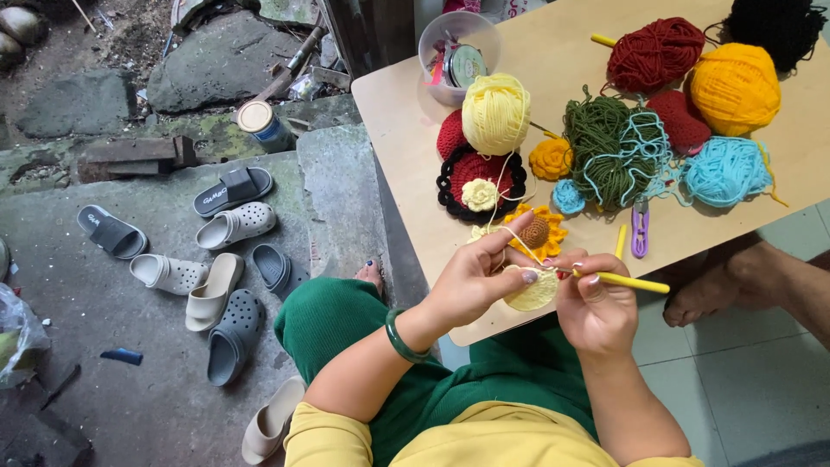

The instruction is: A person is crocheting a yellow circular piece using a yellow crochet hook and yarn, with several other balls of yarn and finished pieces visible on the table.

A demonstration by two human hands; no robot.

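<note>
Pale yellow crochet piece (533, 291) pinched in our left hand (474, 281) grip; yellow hook (631, 282) clamped in right hand (596, 313), long axis pointing left into piece.

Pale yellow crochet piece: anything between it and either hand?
No. The left hand pinches the crochet piece directly, yarn looped over its fingers. The right hand works the yellow hook at its edge.
</note>
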